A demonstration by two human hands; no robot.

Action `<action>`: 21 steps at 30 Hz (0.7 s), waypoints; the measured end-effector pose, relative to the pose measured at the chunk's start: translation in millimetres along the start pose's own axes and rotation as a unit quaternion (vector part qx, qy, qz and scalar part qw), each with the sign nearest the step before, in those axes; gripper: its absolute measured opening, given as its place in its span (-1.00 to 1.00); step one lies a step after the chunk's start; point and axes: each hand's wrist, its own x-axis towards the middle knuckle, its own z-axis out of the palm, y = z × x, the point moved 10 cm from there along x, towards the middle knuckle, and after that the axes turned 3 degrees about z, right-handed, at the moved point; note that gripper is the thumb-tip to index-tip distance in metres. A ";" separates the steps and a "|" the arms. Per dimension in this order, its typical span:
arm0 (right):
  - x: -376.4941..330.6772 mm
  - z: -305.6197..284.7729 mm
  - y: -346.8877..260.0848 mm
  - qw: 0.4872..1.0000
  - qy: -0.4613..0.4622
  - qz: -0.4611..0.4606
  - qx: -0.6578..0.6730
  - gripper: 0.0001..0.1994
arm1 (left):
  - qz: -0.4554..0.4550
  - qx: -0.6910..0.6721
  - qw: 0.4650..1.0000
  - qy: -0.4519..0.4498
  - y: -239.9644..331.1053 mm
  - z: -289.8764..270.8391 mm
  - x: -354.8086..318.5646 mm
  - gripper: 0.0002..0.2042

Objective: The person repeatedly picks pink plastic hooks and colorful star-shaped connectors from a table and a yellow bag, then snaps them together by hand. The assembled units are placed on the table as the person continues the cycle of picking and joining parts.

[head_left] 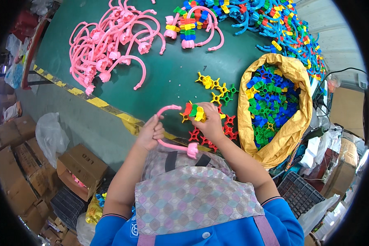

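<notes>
Squarely at the near edge of the green table [172,76], the left hand [151,133] is closed around the middle of a pink tube [178,148]. The tube's plain tip points rightward over the table, and its flower-shaped end hangs lower, in front of the apron [201,197]. The right hand [209,121] pinches a short row of red, green and yellow pieces [194,111]; the tube's tip is near the red one, but whether they touch cannot be told.

Yellow-and-black tape [129,123] marks the table's edge, slanting from upper left down behind the left hand. Green surface shows between the hands and the pink heap [110,45], giving room forward and to the left. Room is tighter on the right: loose red pieces [230,126] lie around the right hand, yellow ones [209,83] and green ones [229,93] just beyond, and a yellow sack [246,135] of mostly blue and green pieces stands just beside the right forearm. Farther back are pink tubes threaded with coloured pieces [187,26] and a large blue heap [283,24].

Dark capital letters are printed on an open carton [84,164] at lower left. A white emblem [134,229] sits on the blue shirt [115,233].
</notes>
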 end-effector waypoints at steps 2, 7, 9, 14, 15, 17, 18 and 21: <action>3.4 -2.2 -6.9 1.000 0.000 -0.004 0.025 -0.66 | -0.033 0.012 0.998 -0.053 -12.8 33.9 -0.5 -0.76; 13.2 -10.6 -6.5 0.984 0.016 0.064 0.168 -0.74 | -0.033 0.082 0.992 -0.091 -11.8 83.7 -3.8 -0.77; 18.5 -18.6 -10.3 0.965 -0.029 0.165 0.200 -0.79 | -0.021 0.093 0.990 -0.101 -6.8 93.1 -5.4 -0.76; 22.2 -44.9 -4.4 0.997 0.032 0.053 0.047 -0.59 | -0.096 0.072 0.971 -0.206 -7.3 132.5 -3.9 -0.71; 20.7 -52.8 -18.5 0.997 0.073 -0.025 -0.013 -0.50 | -0.119 0.060 0.971 -0.200 -14.1 134.8 0.6 -0.68; 25.4 -58.0 -22.9 0.996 0.038 -0.045 -0.073 -0.35 | -0.162 0.036 0.968 -0.186 -32.4 141.2 11.3 -0.63; 30.4 -63.3 -30.9 0.993 0.021 -0.054 -0.101 -0.27 | -0.152 0.034 0.974 -0.168 -32.9 144.5 13.2 -0.60; 44.7 -90.2 -28.5 0.987 0.002 -0.087 -0.136 -0.22 | -0.166 0.006 0.968 -0.190 -40.2 149.5 21.7 -0.42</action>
